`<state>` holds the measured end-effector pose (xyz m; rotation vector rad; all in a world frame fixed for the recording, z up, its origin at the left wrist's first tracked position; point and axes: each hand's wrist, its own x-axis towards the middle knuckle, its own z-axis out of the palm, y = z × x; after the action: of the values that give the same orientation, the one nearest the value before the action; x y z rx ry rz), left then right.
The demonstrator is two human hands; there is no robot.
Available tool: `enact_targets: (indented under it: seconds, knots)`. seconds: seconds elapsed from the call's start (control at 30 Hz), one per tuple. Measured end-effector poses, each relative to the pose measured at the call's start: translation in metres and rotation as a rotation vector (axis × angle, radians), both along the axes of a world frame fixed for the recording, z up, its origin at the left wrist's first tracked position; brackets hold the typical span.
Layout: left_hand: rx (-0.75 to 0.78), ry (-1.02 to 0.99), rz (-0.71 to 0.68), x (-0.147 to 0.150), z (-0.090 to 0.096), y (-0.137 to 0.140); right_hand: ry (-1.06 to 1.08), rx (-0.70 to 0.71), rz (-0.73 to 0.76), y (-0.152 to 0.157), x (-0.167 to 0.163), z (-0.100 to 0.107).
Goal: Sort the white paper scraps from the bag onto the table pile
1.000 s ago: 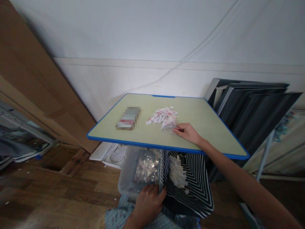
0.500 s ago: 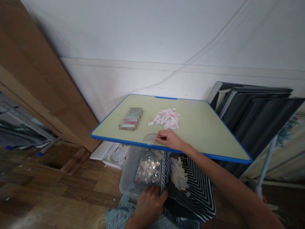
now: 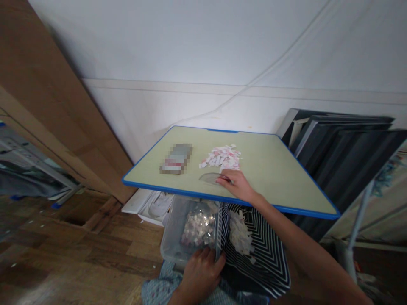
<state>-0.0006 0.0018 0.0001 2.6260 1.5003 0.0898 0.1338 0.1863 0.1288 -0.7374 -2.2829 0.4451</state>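
My right hand [image 3: 235, 183] is closed on a clear half-round plate [image 3: 208, 178], which is held just over the near part of the table. Something dark red shows between its fingers; I cannot make it out. Just behind the hand lies a pile of small white and pink paper-like pieces [image 3: 222, 156]. Below the table edge, my left hand [image 3: 203, 269] has its fingers curled over the near rim of a translucent plastic box [image 3: 170, 241]. Inside that box is a shiny clear bag of small pale pieces [image 3: 199, 226]. The thumb touches the edge of a black-and-white striped bag [image 3: 270, 258].
The pale table [image 3: 280, 178] has a blue rim and stands against a white wall. A blurred-out flat object [image 3: 176, 159] lies on its left side. Loose pale pieces [image 3: 240, 235] sit in the striped bag. Dark panels [image 3: 343, 161] lean at right; a cardboard sheet [image 3: 63, 106] stands left.
My right hand has moved slightly to the right and away from the near table edge, carrying the half-round plate. My left hand stays at the box rim.
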Motion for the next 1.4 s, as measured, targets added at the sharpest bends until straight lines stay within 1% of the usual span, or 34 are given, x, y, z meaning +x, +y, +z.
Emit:
enact_targets:
  seconds: [0.13, 0.23, 0.3, 0.4, 0.53, 0.6, 0.7, 0.83, 0.97, 1.07, 1.17, 1.3, 1.4]
  knots:
    - [0.019, -0.015, -0.009, 0.0, -0.003, 0.0, 0.076, -0.052, -0.161, 0.014, 0.042, 0.008]
    - [0.016, -0.026, -0.005, 0.0, -0.002, 0.001, 0.088, -0.054, -0.336, 0.031, 0.071, 0.003]
    - [0.007, -0.026, -0.007, 0.0, 0.0, 0.001, 0.142, -0.107, -0.427, 0.04, 0.082, -0.004]
    - [-0.004, -0.02, -0.015, 0.0, 0.001, 0.001, 0.108, -0.16, -0.417, 0.044, 0.083, -0.01]
    - [-0.013, -0.009, -0.017, -0.001, 0.002, 0.0, 0.03, -0.162, -0.327, 0.04, 0.078, -0.007]
    - [-0.015, -0.002, -0.013, -0.001, 0.002, 0.0, 0.032, -0.181, -0.311, 0.038, 0.077, -0.005]
    - [-0.017, 0.003, -0.005, -0.001, 0.002, 0.0, 0.072, -0.185, -0.351, 0.038, 0.079, -0.004]
    - [-0.023, 0.012, -0.012, 0.0, 0.003, 0.001, 0.036, -0.229, -0.266, 0.038, 0.08, -0.005]
    - [-0.023, 0.01, -0.006, 0.0, 0.004, 0.0, 0.069, -0.205, -0.32, 0.038, 0.081, -0.006]
    - [-0.015, 0.004, -0.01, 0.0, 0.003, 0.0, 0.022, -0.186, -0.285, 0.038, 0.081, -0.006]
    - [-0.008, 0.003, -0.018, -0.001, 0.002, 0.001, 0.007, -0.139, -0.316, 0.037, 0.081, -0.007]
    - [-0.016, 0.009, -0.016, 0.0, 0.003, 0.001, 0.004, -0.159, -0.26, 0.034, 0.082, -0.006]
    - [-0.018, 0.013, -0.011, 0.0, 0.004, 0.001, 0.045, -0.161, -0.266, 0.032, 0.082, -0.004]
